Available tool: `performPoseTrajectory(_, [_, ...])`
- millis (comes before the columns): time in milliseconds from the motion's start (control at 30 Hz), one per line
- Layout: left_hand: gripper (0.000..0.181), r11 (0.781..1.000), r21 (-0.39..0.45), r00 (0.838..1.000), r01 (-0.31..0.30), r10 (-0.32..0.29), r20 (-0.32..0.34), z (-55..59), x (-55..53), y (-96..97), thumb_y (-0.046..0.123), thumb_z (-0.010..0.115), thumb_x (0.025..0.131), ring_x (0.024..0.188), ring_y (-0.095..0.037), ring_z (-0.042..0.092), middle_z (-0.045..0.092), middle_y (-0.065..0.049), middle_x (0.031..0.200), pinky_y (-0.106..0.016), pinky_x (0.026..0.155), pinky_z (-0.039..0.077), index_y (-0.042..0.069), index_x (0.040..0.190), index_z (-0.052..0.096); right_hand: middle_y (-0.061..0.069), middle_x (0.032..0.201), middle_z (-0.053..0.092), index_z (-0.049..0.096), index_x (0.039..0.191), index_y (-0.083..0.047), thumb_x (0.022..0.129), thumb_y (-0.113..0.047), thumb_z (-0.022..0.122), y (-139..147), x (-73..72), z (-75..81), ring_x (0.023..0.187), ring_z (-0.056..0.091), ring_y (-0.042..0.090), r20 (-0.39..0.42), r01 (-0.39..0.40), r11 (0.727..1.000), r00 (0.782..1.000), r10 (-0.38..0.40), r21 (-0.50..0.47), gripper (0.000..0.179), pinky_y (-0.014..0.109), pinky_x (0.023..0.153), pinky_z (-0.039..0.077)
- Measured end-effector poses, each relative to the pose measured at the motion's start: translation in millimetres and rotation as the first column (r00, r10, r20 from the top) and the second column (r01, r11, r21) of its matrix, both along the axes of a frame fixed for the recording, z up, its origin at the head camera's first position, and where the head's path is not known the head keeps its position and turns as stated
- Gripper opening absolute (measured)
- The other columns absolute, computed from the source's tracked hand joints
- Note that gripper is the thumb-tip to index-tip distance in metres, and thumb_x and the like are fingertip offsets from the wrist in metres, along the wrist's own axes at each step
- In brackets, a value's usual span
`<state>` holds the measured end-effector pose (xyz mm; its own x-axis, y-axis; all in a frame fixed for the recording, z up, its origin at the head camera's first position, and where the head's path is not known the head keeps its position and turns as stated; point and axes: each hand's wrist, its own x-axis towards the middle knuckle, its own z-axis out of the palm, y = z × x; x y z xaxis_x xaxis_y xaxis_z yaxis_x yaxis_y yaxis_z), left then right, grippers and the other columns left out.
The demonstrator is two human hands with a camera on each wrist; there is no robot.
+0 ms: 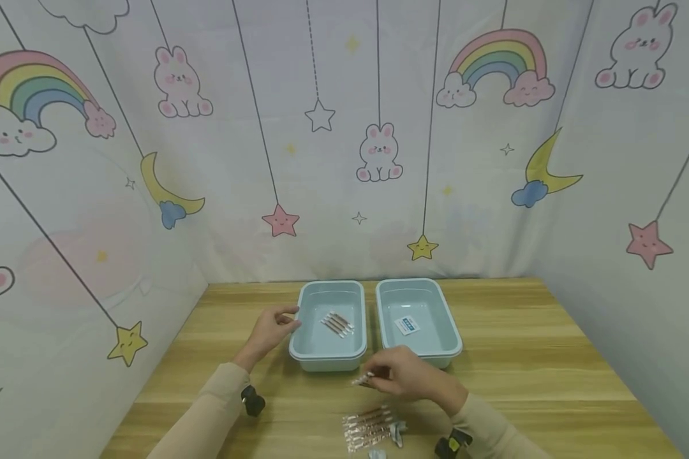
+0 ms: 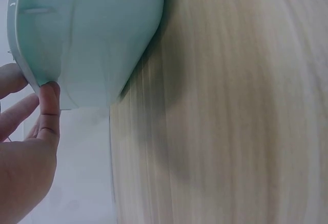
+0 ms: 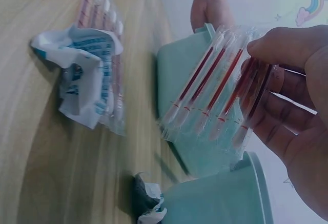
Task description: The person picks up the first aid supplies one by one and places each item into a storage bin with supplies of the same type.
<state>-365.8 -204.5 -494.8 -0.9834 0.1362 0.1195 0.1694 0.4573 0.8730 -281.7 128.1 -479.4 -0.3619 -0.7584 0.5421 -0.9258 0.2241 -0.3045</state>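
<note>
My left hand pinches the left rim of a pale blue plastic basin; in the left wrist view its thumb touches the basin's wall just under the rim. My right hand grips a strip of clear-wrapped cotton swabs with reddish-brown shafts, in front of the basins. Similar swabs lie inside the left basin. More wrapped swabs lie on the table below my right hand, with a crumpled white and blue wrapper against them.
A second pale blue basin stands to the right, holding a white and blue packet. Another crumpled scrap lies at the near edge of view. Behind the wooden table hangs a curtain printed with rabbits and stars.
</note>
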Motion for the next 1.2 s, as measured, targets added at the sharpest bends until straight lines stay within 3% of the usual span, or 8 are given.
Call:
performPoseTrajectory(367, [0.04,1.0,0.003,1.0,0.004,-0.004,-0.007,-2.8,-2.4,-0.7,0.01,0.07,0.089,0.095,-0.024,0.068,0.068,-0.018,0.114,-0.037,0.08,0.057,0.0,0.127,0.061,-0.009,0.079,0.071,0.071,0.091,-0.012,0.089,-0.012,0.07,0,-4.7,10.3,0.069,0.058,-0.007,0.069,0.01,1.0,0.998,-0.008,-0.018,0.002,0.011,0.059,0.05])
performPoseTrajectory(733, [0.041,1.0,-0.006,1.0,-0.009,0.009,-0.001,-1.1,-1.4,-0.3,0.011,0.071,0.088,0.098,-0.027,0.066,0.063,-0.018,0.125,-0.037,0.079,0.057,0.0,0.127,0.061,-0.007,0.079,0.07,0.07,0.091,-0.012,0.085,-0.008,0.073,-4,-7.6,19.8,0.07,0.06,-0.006,0.07,0.039,0.998,0.997,-0.036,-0.045,0.008,0.012,0.061,0.051])
performPoseTrajectory(1200, [0.042,1.0,-0.005,1.0,-0.001,0.001,-0.013,-0.3,-1.0,0.5,0.012,0.072,0.088,0.097,-0.026,0.066,0.062,-0.019,0.127,-0.036,0.08,0.057,-0.002,0.126,0.061,-0.007,0.081,0.07,0.07,0.091,-0.012,0.085,-0.01,0.073,-6,-9.5,33.6,0.073,0.06,-0.004,0.141,0.104,0.994,0.985,-0.097,-0.045,0.007,0.019,0.065,0.055])
